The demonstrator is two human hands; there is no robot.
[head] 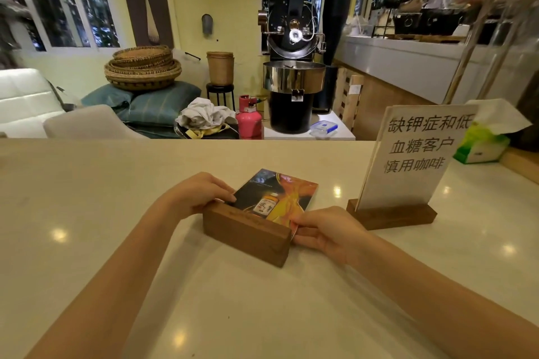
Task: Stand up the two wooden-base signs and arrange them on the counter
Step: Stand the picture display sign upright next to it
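Note:
A colourful sign (277,195) with a bottle picture lies tipped backwards on the pale counter (116,213), its panel flat and its wooden base (248,234) turned up towards me. My left hand (201,194) grips the base's left end and the panel's left edge. My right hand (323,234) pinches the panel's lower right corner beside the base's right end. To the right, a white sign (417,154) with black characters stands upright in its own wooden base (392,214), apart from both hands.
A green tissue pack (481,146) sits at the counter's far right behind the white sign. Beyond the counter's far edge stand a black coffee roaster (294,67), a pink gas canister (249,118), stacked woven baskets (143,70) and cushions.

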